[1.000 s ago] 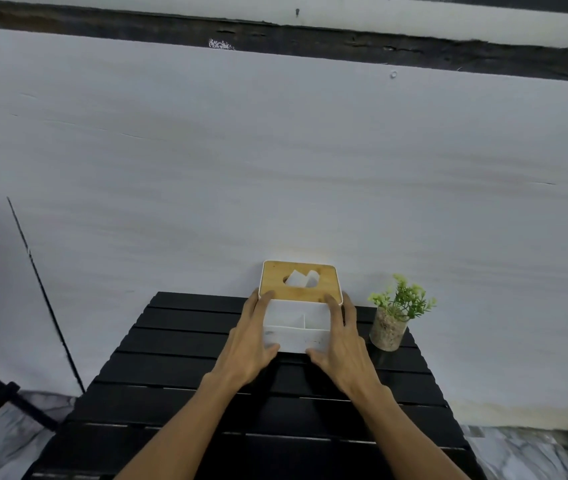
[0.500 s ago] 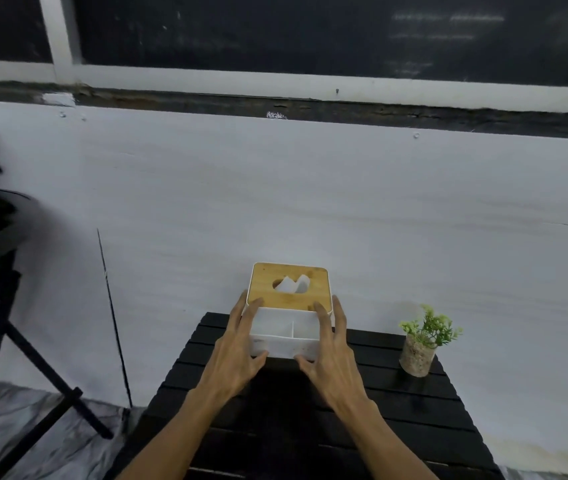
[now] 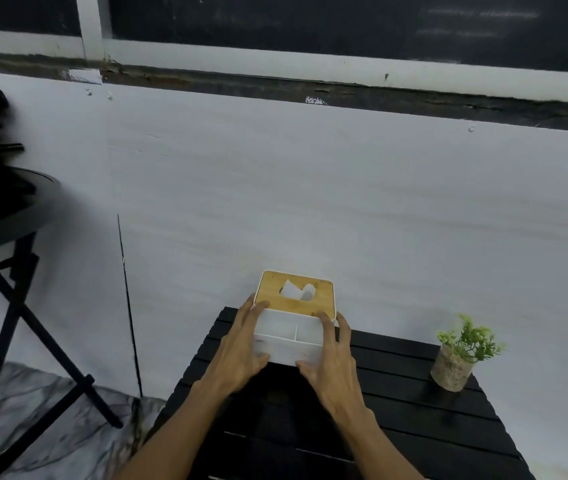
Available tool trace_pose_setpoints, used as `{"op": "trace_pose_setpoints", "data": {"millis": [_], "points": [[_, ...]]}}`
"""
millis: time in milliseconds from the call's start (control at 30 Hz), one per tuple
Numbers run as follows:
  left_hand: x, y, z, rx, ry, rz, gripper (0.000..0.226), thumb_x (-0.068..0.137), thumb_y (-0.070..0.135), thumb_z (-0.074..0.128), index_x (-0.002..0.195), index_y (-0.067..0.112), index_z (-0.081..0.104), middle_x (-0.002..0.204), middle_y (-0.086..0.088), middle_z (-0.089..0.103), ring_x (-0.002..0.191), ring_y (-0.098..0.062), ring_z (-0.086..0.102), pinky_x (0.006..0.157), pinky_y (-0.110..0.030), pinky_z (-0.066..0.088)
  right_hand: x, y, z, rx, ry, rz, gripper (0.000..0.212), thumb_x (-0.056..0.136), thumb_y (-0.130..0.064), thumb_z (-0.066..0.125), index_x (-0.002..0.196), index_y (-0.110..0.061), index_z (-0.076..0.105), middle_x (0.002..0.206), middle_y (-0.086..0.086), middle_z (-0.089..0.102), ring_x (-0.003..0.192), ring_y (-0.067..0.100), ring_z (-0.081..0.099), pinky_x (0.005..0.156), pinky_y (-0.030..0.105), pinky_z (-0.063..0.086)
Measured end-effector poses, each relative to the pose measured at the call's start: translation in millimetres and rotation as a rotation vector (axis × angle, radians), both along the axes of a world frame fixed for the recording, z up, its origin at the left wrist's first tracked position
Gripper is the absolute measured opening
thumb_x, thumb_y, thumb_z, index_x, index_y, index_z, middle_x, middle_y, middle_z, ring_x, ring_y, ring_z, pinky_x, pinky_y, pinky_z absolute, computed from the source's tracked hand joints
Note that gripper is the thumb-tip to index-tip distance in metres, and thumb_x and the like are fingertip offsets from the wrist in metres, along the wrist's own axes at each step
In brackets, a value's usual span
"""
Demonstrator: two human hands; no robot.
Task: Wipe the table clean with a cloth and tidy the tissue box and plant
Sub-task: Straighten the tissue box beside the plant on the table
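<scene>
From the head camera, the only view we have, we hold the tissue box [image 3: 294, 320] between both hands at the far left part of the black slatted table [image 3: 396, 393]. Our left hand [image 3: 241, 351] wraps the box's left wall, fingers stretched along the side up toward the bamboo lid and thumb against the near face. Our right hand [image 3: 334, 362] mirrors it on the right wall, thumb on the near corner. We grip it from two sides, we judge, because the box is wide and has an open divided tray in front, so a one-handed pinch would tip it. Whether the box rests on the slats or is raised just off them we cannot tell; its far edge juts past the table's back edge toward the white wall [image 3: 344, 202].

A tissue [image 3: 296, 291] pokes up through the slot in the lid, so keeping the box level matters.

The plant [image 3: 459, 355] stands upright in its small pot near the table's right edge, well apart from the box and from both hands. We take it that it is kept aside so the middle slats lie open for wiping. No cloth shows anywhere in view. A dark stool [image 3: 9, 216] stands to the left, off the table.
</scene>
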State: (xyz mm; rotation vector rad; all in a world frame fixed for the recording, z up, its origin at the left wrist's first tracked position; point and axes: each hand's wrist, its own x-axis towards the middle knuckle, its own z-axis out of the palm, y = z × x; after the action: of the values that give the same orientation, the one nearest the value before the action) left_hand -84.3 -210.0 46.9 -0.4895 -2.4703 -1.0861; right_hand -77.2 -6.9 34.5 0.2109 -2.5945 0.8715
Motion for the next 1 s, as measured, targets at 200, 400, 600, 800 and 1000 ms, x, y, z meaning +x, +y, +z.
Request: {"op": "trace_pose_setpoints", "data": {"millis": [200, 400, 600, 800, 1000], "points": [[-16.6, 18.9, -14.9, 0.029, -0.084, -0.026, 0.086, 0.071, 0.011, 0.071, 0.143, 0.033, 0.030, 0.157, 0.011, 0.015, 0.128, -0.021, 0.044, 0.096, -0.041, 0.047, -11.2, 17.7, -10.5, 0.023, -0.046, -0.029, 0.086, 0.075, -0.025, 0.080, 0.142, -0.033, 0.026, 0.156, 0.002, 0.015, 0.093, 0.024, 0.063, 0.076, 0.034, 0.061], [-26.3, 26.1, -27.3, 0.055, -0.123, -0.030, 0.084, 0.070, 0.009, 0.071, 0.140, 0.034, 0.032, 0.155, 0.013, 0.018, 0.129, -0.017, 0.042, 0.097, -0.034, 0.045, -17.2, 24.4, -19.3, 0.043, -0.073, -0.036, 0.086, 0.075, -0.026, 0.079, 0.142, -0.031, 0.026, 0.155, 0.004, 0.018, 0.090, 0.025, 0.063, 0.072, 0.032, 0.058], [-31.9, 29.2, -28.5, 0.074, -0.115, -0.039, 0.082, 0.072, 0.009, 0.070, 0.140, 0.033, 0.033, 0.153, 0.011, 0.022, 0.122, -0.003, 0.036, 0.095, -0.025, 0.039, -24.3, 25.7, -20.0, 0.030, -0.076, -0.044, 0.088, 0.074, -0.024, 0.080, 0.142, -0.033, 0.026, 0.155, 0.003, 0.016, 0.088, 0.024, 0.062, 0.073, 0.035, 0.061], [-39.5, 27.0, -35.0, 0.083, -0.127, -0.038, 0.087, 0.071, 0.008, 0.074, 0.144, 0.031, 0.031, 0.149, 0.004, 0.030, 0.131, -0.011, 0.037, 0.102, -0.027, 0.038, -25.0, 24.1, -19.9, 0.035, -0.067, -0.051, 0.087, 0.075, -0.024, 0.080, 0.144, -0.029, 0.027, 0.155, 0.003, 0.016, 0.083, 0.020, 0.056, 0.070, 0.031, 0.058], [-39.5, 26.0, -37.5, 0.104, -0.136, -0.033, 0.092, 0.071, 0.006, 0.075, 0.146, 0.035, 0.029, 0.150, 0.005, 0.031, 0.132, -0.011, 0.037, 0.104, -0.026, 0.036, -25.4, 21.8, -20.0, 0.040, -0.061, -0.049, 0.089, 0.074, -0.024, 0.082, 0.144, -0.029, 0.026, 0.155, 0.004, 0.016, 0.093, 0.025, 0.063, 0.074, 0.032, 0.059]]}}
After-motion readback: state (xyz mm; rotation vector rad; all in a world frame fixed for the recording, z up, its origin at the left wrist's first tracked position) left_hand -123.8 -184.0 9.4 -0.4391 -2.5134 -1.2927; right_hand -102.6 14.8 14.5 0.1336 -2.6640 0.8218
